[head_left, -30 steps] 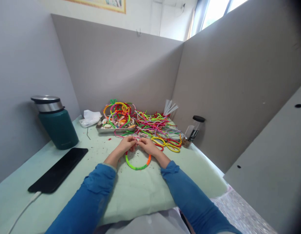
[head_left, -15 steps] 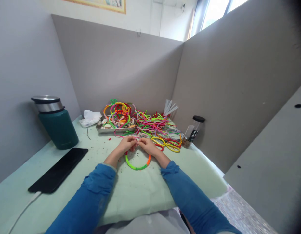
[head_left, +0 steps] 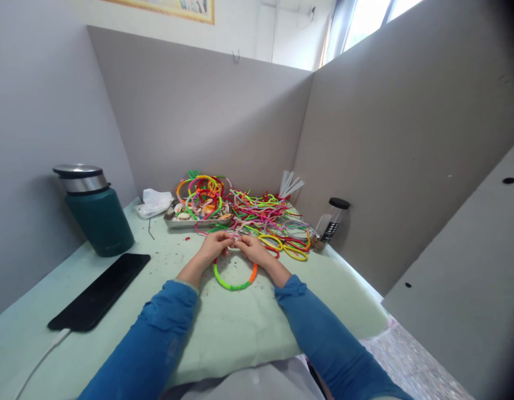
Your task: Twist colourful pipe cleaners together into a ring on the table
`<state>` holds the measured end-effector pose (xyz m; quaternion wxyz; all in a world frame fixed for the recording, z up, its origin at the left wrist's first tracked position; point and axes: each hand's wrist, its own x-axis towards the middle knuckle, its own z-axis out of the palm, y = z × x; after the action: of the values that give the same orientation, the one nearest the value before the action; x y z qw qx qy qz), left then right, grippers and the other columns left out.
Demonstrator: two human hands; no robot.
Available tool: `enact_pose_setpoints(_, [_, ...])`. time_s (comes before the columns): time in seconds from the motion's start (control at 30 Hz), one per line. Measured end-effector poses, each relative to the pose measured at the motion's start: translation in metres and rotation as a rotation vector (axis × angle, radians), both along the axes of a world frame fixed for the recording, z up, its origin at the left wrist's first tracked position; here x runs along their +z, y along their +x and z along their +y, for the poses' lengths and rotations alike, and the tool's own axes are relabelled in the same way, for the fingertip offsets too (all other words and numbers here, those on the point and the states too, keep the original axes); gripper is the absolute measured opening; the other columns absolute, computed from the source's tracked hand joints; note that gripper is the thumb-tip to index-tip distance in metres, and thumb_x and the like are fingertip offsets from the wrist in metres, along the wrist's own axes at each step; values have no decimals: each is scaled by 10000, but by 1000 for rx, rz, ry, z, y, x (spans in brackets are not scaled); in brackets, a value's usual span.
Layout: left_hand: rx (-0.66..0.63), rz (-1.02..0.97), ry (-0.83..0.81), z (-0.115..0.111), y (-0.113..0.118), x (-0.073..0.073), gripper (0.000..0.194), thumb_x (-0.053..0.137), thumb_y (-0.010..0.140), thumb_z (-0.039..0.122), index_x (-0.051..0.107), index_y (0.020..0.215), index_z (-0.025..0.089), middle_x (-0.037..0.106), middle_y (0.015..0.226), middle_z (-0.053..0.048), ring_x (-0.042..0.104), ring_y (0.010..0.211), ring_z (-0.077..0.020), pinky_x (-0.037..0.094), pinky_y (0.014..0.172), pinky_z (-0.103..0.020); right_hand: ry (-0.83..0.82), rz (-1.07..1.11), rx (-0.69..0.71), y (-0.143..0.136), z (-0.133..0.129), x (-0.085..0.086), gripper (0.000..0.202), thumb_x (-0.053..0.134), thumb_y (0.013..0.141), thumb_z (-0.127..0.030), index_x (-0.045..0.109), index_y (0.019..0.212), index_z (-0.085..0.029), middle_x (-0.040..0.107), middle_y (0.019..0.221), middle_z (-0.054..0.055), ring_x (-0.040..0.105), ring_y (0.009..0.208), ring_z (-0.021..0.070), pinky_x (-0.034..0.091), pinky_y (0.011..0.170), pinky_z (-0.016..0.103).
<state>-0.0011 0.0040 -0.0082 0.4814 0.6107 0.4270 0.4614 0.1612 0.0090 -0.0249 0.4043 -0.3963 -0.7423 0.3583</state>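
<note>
A fuzzy ring [head_left: 234, 287] in green, yellow-green, orange and red hangs just above the green cloth, its top end between my two hands. My left hand [head_left: 213, 248] pinches the ring's upper left part, fingers pressed together. Close beside it, my right hand [head_left: 252, 249] pinches the upper right part. A bit of pink shows at the fingertips, too small to make out well. Behind the hands lies a heap of colourful fuzzy stems [head_left: 263, 211]. Yellow loops [head_left: 296, 253] lie to the right of my right hand.
A metal tray [head_left: 196, 223] holds shells and finished-looking coloured rings. On the left stand a teal bottle [head_left: 101, 222] and a black phone [head_left: 101, 291] with a white cable. A clear jar [head_left: 334, 219] leans at the right. Grey partitions [head_left: 202, 111] surround the table.
The ring and both hands have barely shifted; my left fingers have moved slightly at the ring's top.
</note>
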Motion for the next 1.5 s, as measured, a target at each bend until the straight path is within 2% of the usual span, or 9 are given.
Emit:
enact_pose_setpoints(0.5, [-27, -18, -29, -6, 2, 5, 305, 697, 614, 361, 582, 782, 135, 598, 589, 20, 503, 395, -79, 350, 417, -202, -10, 14, 14, 2, 1, 0, 303, 521, 825, -415, 603, 749, -133, 431, 518, -44, 373, 520, 90, 289, 499, 208])
enact_pose_setpoints(0.87, [3, -18, -17, 0, 0, -3, 367, 704, 614, 375, 518, 833, 147, 614, 598, 11, 519, 398, -98, 377, 412, -212, -3, 14, 15, 2, 0, 0, 334, 509, 836, -443, 602, 743, -136, 439, 518, -42, 376, 510, 87, 291, 491, 204])
enact_pose_setpoints(1.2, [14, -16, -48, -1, 1, -2, 390, 727, 589, 402, 531, 809, 147, 628, 615, -1, 517, 399, -96, 382, 412, -215, 1, -11, 11, 3, 0, 1, 321, 515, 831, -428, 586, 707, -140, 441, 518, -40, 370, 502, 85, 286, 479, 203])
enact_pose_setpoints(1.5, [-18, 1, 10, -1, 0, -1, 296, 691, 621, 363, 540, 761, 150, 623, 614, 8, 506, 396, -86, 372, 406, -207, -8, 5, -9, 2, 4, -4, 254, 538, 814, -365, 638, 775, -134, 469, 546, -31, 413, 539, 98, 313, 507, 206])
